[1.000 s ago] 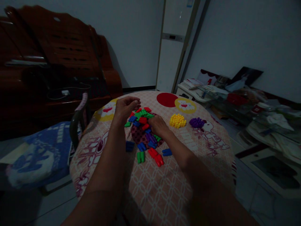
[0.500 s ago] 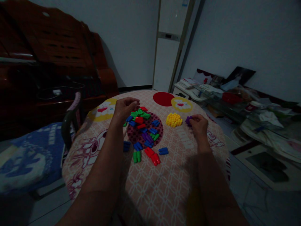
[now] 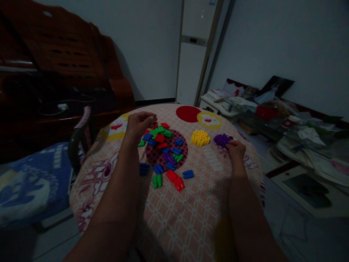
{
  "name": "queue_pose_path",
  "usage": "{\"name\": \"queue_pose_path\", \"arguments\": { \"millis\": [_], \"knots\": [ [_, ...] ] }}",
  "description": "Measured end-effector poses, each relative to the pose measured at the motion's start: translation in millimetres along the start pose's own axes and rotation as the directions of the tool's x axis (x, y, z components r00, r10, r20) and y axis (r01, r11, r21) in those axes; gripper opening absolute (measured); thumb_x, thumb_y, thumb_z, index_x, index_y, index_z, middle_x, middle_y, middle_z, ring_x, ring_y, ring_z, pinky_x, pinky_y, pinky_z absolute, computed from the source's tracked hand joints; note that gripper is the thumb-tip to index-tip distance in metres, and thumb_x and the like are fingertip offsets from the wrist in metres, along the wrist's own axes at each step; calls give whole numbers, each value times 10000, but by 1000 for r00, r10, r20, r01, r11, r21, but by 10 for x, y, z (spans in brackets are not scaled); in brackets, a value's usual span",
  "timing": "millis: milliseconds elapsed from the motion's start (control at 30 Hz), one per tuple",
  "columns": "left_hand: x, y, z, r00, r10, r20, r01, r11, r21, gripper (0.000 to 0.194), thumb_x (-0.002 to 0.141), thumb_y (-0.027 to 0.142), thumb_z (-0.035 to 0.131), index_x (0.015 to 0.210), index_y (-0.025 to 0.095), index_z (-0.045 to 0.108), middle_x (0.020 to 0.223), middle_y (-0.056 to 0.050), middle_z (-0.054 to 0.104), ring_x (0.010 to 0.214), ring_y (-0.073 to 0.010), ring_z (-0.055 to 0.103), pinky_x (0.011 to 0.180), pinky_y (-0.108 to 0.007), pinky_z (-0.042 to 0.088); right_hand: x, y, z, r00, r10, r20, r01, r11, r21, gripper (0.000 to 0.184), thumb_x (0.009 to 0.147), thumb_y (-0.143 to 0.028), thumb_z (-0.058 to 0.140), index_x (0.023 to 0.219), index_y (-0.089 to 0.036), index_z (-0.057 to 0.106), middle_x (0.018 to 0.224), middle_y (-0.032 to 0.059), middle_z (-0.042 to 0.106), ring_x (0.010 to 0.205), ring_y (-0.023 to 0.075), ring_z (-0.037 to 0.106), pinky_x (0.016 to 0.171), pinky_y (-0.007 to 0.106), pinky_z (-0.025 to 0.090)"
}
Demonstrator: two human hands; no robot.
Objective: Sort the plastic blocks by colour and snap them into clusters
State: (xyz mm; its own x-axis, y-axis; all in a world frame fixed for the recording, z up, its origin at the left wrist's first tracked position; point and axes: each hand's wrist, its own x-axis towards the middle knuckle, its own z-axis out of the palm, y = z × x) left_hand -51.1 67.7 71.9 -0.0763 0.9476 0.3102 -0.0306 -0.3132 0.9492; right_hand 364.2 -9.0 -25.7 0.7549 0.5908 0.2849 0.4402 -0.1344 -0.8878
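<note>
My left hand [image 3: 139,125] hovers over the far left of a loose pile of plastic toy blocks, fingers curled together; whatever it may hold is hidden. Under and beside it lie green blocks [image 3: 164,132], a red block [image 3: 160,138] and blue blocks [image 3: 147,137]. At the right side of the table, my right hand [image 3: 236,149] has thumb and fingers drawn together at the right edge of a tight cluster of purple blocks [image 3: 221,139]. Whether a piece is between those fingertips is too dark to tell. A similar cluster of yellow blocks [image 3: 200,138] sits left of it.
Nearer to me lie red blocks [image 3: 176,180], a green block [image 3: 157,181] and a blue block [image 3: 188,174] on the patterned tablecloth [image 3: 174,218]. A chair [image 3: 77,142] stands left. A cluttered glass-topped cabinet [image 3: 278,127] stands right, with a wooden sofa [image 3: 81,65] behind.
My right hand has shifted right and slightly down, uncovering more of the purple cluster. My left hand stays over the pile, and the whole view has shifted slightly.
</note>
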Motion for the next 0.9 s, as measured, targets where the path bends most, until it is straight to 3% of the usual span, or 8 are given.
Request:
{"name": "queue_pose_path", "arguments": {
  "millis": [200, 300, 367, 500, 633, 700, 800, 900],
  "knots": [
    [8, -9, -32, 1000, 8, 1, -8, 1000, 4, 273, 661, 315, 751, 854, 123, 719, 778, -70, 732, 682, -175, 708, 663, -299, 606, -61, -126, -39, 999, -52, 6, 52, 982, -181, 138, 564, -168, 651, 691, -160, 704, 647, 26, 686, 668, 223, 648, 705, 339, 509],
    [10, -15, -48, 1000, 22, -2, -22, 1000, -13, 271, 661, 305, 747, 856, 119, 719, 790, -72, 738, 681, -167, 708, 665, -287, 603, -167, -293, 4, 980, -191, -50, 171, 947, -272, 177, 646, -156, 569, 758, -164, 706, 740, 52, 706, 734, 224, 650, 750, 340, 505],
    [11, -16, -50, 1000, 20, -7, -20, 1000, -16, 267, 664, 300, 742, 858, 118, 719, 790, -73, 741, 688, -169, 712, 666, -284, 604, -324, -482, 93, 943, -334, 4, 323, 908, -268, 187, 705, -162, 535, 793, -168, 699, 804, 69, 711, 776, 219, 645, 768, 332, 500],
    [9, -11, -41, 1000, -1, -16, 1, 1000, -12, 264, 662, 293, 740, 859, 119, 718, 788, -72, 743, 694, -174, 714, 668, -288, 607, -873, -954, 360, 769, -556, 316, 618, 773, -143, 185, 848, -211, 512, 806, -183, 690, 856, 94, 713, 835, 220, 644, 793, 324, 477],
    [6, -1, -46, 1000, -4, -19, 3, 1000, -18, 251, 666, 288, 735, 848, 118, 716, 787, -73, 739, 689, -172, 711, 677, -295, 607, -1463, -1246, 571, 406, -493, 770, 760, 649, 15, 157, 907, -291, 593, 955, -205, 715, 915, 80, 742, 834, 211, 680, 738, 289, 460],
    [7, 1, -56, 1000, -6, -26, 5, 1000, -21, 251, 667, 288, 733, 851, 118, 716, 793, -74, 738, 692, -172, 712, 683, -296, 607, -1651, -1268, 622, 294, -405, 866, 811, 585, -2, 199, 913, -341, 625, 1037, -210, 707, 966, 90, 748, 845, 221, 689, 726, 291, 459],
    [13, -2, -73, 1000, -5, -25, 5, 1000, -22, 260, 664, 301, 740, 849, 120, 717, 787, -70, 734, 688, -171, 711, 679, -294, 609, -1762, -1218, 650, 234, -372, 898, 854, 520, -8, 230, 938, -357, 603, 1081, -201, 692, 1024, 108, 745, 911, 224, 689, 774, 296, 468],
    [15, -4, -81, 1000, 4, -15, -5, 1000, -25, 262, 664, 313, 747, 839, 120, 719, 783, -69, 734, 680, -166, 708, 672, -284, 607, -1696, -1168, 647, 297, -395, 869, 800, 600, 0, 210, 952, -339, 571, 1038, -196, 698, 946, 82, 747, 859, 200, 682, 774, 287, 471]
  ]
}}
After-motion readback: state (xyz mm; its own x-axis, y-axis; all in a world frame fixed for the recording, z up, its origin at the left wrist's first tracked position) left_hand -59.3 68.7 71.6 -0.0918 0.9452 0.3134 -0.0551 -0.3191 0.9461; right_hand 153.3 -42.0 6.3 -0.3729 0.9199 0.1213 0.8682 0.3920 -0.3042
